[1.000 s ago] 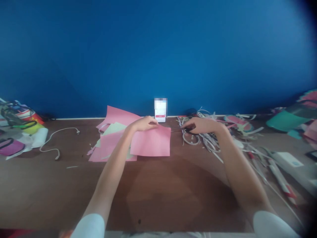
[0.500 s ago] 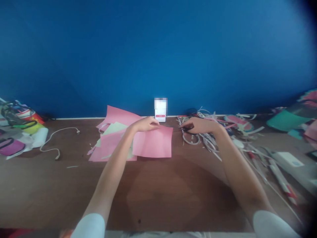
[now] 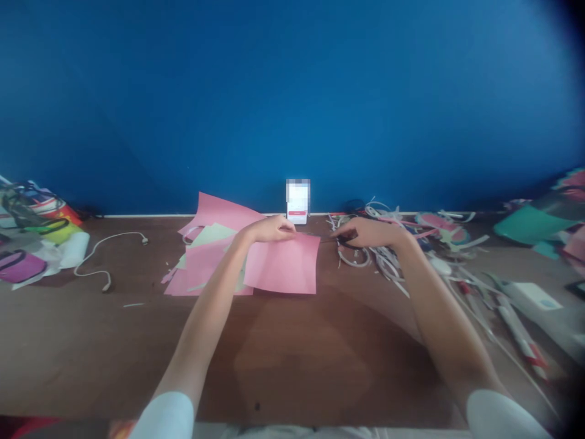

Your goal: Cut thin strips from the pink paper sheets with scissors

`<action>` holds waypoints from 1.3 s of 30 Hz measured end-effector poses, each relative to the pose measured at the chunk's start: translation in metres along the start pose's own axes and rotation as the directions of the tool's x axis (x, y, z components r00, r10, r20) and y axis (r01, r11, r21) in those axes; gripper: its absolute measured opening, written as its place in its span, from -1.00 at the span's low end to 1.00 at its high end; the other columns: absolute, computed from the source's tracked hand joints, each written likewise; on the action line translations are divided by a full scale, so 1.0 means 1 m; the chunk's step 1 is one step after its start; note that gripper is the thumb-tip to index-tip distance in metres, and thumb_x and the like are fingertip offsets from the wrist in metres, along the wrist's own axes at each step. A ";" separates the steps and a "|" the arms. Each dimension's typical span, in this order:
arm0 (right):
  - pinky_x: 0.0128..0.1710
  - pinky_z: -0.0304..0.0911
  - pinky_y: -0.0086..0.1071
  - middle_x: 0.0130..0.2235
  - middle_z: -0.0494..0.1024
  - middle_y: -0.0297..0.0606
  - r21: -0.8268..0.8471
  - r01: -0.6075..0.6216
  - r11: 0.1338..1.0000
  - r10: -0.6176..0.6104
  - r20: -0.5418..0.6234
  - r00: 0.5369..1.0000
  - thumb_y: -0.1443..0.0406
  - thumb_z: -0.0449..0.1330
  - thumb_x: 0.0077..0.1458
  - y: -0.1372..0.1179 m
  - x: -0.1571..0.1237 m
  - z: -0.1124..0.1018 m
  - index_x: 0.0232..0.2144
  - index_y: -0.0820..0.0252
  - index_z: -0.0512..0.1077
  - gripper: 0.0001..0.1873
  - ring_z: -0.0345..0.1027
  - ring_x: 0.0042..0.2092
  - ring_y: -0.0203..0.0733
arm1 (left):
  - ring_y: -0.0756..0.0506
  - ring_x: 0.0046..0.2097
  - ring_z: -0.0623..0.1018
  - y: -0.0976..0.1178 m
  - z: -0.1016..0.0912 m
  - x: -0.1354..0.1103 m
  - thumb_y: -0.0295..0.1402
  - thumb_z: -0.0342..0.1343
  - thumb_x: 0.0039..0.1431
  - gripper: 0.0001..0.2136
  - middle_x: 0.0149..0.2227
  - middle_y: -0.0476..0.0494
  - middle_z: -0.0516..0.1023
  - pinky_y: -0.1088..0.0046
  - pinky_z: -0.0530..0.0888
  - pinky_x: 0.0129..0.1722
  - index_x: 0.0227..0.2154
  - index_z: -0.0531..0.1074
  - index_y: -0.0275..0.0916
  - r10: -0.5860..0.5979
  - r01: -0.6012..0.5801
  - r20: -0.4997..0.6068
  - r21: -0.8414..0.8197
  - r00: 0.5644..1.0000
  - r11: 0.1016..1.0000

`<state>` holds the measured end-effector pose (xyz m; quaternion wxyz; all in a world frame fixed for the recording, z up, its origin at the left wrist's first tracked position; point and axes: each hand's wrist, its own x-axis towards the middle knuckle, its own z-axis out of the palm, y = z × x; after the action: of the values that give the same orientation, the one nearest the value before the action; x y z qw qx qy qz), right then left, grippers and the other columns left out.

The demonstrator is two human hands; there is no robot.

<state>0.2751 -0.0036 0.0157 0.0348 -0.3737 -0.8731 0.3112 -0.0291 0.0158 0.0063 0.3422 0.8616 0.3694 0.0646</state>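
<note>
My left hand [image 3: 273,228] pinches the top edge of a pink sheet of paper [image 3: 286,268], which it holds above the brown table. To its right, my right hand [image 3: 372,232] is closed around dark-handled scissors [image 3: 348,238]. Their thin blades point left at the sheet's upper right corner; whether they touch the paper I cannot tell. More pink paper [image 3: 205,263] lies beneath my left forearm, with a pale green sheet [image 3: 212,234] among it.
A lit phone [image 3: 297,211] leans against the blue wall. Paper strips [image 3: 388,265] are heaped behind my right hand. A white cable [image 3: 98,246] and a bundle of bright items [image 3: 57,231] lie left. A green curved piece [image 3: 525,222] and a white box [image 3: 534,294] are at right.
Both hands keep almost the same place and grip. The pink sheet's lower edge has dipped slightly, and the view has shifted a little.
</note>
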 end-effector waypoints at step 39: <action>-0.33 0.28 -0.34 -0.32 0.61 -0.28 -0.011 -0.054 0.998 0.054 -0.026 0.998 0.05 0.23 -0.08 -0.004 -0.005 -0.003 -0.10 0.12 0.56 -0.51 0.43 -0.31 -0.08 | 0.01 -0.42 0.32 0.002 -0.001 -0.002 -0.13 0.02 0.13 -0.71 -0.44 -0.06 0.40 0.48 0.21 -0.44 -0.46 0.43 -0.27 0.021 -0.021 0.025 -0.035 0.999 0.999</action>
<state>0.2773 -0.0077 0.0210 0.0353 -0.4013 -0.8639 0.3022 -0.0301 0.0142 0.0085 0.3612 0.8600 0.3547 0.0637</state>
